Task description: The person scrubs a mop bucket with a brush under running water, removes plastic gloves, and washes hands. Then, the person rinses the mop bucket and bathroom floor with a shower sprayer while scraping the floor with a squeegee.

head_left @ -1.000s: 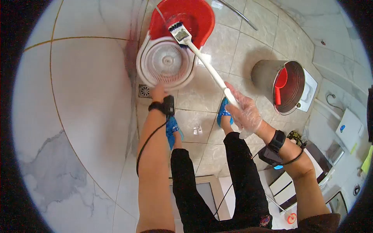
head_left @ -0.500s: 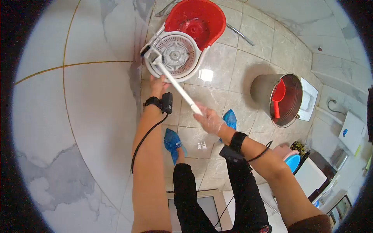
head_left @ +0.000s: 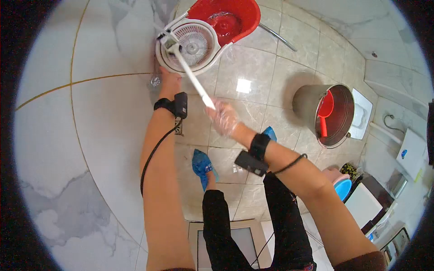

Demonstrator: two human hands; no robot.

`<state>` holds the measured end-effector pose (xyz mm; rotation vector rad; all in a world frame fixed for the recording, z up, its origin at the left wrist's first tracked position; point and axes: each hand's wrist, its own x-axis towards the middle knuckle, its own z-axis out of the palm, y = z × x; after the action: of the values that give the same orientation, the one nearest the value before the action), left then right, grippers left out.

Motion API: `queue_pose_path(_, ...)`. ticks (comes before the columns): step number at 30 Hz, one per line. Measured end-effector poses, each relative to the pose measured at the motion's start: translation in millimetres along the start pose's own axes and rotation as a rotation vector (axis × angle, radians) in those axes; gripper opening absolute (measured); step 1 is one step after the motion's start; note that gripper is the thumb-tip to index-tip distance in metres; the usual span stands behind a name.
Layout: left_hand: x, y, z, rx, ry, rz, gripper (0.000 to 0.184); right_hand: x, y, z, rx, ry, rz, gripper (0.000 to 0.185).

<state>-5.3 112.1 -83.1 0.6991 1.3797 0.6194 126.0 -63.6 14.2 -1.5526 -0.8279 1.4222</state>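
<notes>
Gripping the white handle, the gloved right hand point(head_left: 222, 118) is closed firmly round the long-handled brush point(head_left: 193, 77), and its head is right over the edge of the white strainer basket point(head_left: 202, 39)! Down at that side, the left hand point(head_left: 170, 85) reaches to the underside of the mop bucket's rim, fingertips hidden, so how far its grip is closed I can't tell. Red mop bucket point(head_left: 246, 18) beyond, metal bucket point(head_left: 305, 103) well apart with a red dipper point(head_left: 323, 126) inside, and on the white wall box point(head_left: 410, 149), a blue mark too small to read!
</notes>
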Motion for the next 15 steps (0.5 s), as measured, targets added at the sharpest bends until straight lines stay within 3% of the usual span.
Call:
queue_pose_path(2,-41,37,22,0.292,0.086,-0.074,0.079,-26,-37,-9,0.175,-0.088,0.35,0.028)
queue_pose_path(3,-7,-1,5,0.317,0.116,0.082,0.082,-38,-52,-18,0.266,-0.131,0.535,0.029)
queue_pose_path(5,31,-34,-11,0.521,0.185,0.24,0.083,-38,-52,-52,-0.027,-0.179,0.558,0.03)
queue_pose_path(6,38,-39,-13,0.621,0.218,0.321,0.084,-31,-60,-68,-0.055,-0.167,0.619,0.03)
queue_pose_path(8,30,-40,-9,0.532,0.137,0.285,0.082,-10,-86,-97,0.01,-0.107,0.788,0.029)
queue_pose_path(11,10,-29,-5,0.407,0.024,0.248,0.08,38,-51,-103,-1.324,-0.321,-0.734,0.028)
queue_pose_path(13,-11,-16,-8,0.333,-0.049,0.22,0.078,45,-55,-77,-0.717,-0.304,-0.567,0.026)
queue_pose_path(15,-37,2,-18,0.577,-0.144,0.113,0.073,41,-60,-64,-0.628,-0.291,-0.702,0.023)
